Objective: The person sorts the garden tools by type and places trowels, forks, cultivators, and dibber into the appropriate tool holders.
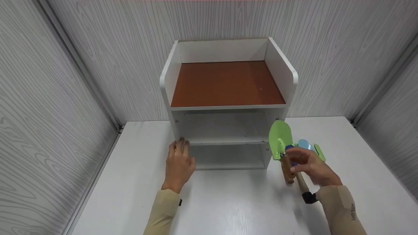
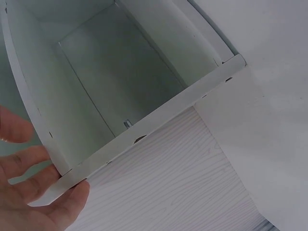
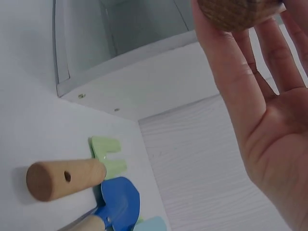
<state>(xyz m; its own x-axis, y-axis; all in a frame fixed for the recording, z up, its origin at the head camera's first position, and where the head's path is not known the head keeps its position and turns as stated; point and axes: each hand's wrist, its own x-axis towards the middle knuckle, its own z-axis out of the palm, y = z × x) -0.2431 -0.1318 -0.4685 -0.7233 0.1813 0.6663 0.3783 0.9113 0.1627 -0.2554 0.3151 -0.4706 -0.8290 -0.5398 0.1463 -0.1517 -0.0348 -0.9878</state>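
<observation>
Apparently for steadiness, the left hand [image 1: 178, 165], fingers loosely extended, touches the mid-frame shelf unit [image 1: 228, 106]; right of centre, the right hand [image 1: 312, 165] pinches the green trowel [image 1: 283, 132] by its handle [image 1: 286, 169], likely for control.

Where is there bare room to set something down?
Free: the brown top of the cabinet, between white walls; table left of the left hand, and between both sleeves. Crowded: right of the cabinet, where garden tools lie near the right hand, holding a green trowel.
</observation>
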